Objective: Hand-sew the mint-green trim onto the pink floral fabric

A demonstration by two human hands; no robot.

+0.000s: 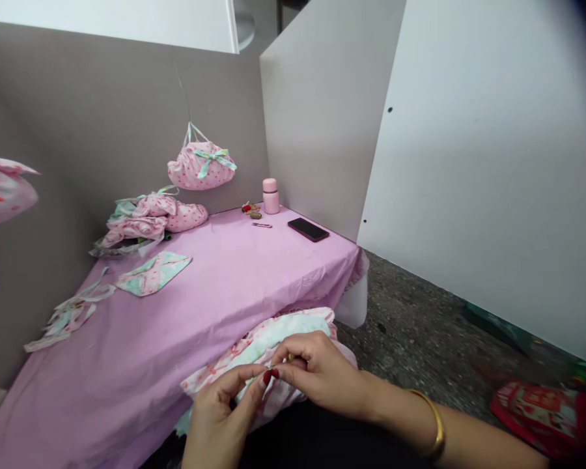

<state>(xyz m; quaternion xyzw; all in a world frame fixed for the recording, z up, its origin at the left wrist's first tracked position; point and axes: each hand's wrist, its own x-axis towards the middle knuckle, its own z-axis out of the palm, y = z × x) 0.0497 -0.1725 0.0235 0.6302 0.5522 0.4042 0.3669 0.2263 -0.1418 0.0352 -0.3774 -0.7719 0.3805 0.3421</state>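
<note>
A bundle of pink and mint floral cloth (293, 326) lies over my lap at the table's front edge. My left hand (227, 404) is in front of it, thumb and forefinger pinched together. My right hand (317, 371) comes in from the right with its fingers curled and pinched, its tips meeting those of my left hand. A tiny pale bit shows where the fingertips meet; what they pinch is too small and hidden to name. Parts of the cloth lie behind and below both hands.
On the pink-covered table (224, 260) are a folded cloth piece (153, 272), straps (73, 316), a pile of printed fabric (151, 218), thread spools (254, 215), snips (262, 225), a pink bottle (270, 197) and a phone (307, 229). A printed pouch (202, 166) hangs above. Partitions (322, 117) surround it.
</note>
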